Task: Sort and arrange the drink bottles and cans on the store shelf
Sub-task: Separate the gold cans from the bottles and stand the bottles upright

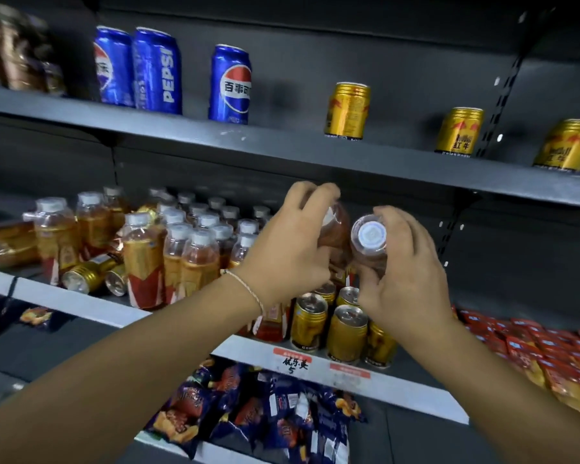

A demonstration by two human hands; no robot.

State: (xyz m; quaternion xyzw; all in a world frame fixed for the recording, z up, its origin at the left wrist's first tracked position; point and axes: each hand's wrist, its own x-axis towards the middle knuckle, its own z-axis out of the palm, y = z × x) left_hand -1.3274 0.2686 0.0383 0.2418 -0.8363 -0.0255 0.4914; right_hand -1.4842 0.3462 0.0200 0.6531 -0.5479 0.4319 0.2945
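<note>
Amber drinks, one in each hand.
Left hand [290, 249] grips a bottle [337, 229]; right hand [407, 262] grips another bottle [369, 239], above gold cans [345, 333].

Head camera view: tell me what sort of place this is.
Most likely a shop's drinks aisle: dark metal shelves carry Pepsi cans and gold cans facing outward, a handwritten price tag sits on the shelf edge, and snack packets lie below.

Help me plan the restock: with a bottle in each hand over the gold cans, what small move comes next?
Probably carry both clear amber-drink bottles, in the left hand and the right hand, leftward to the upright white-capped bottle group; upright gold cans already fill the spot beneath them.
</note>
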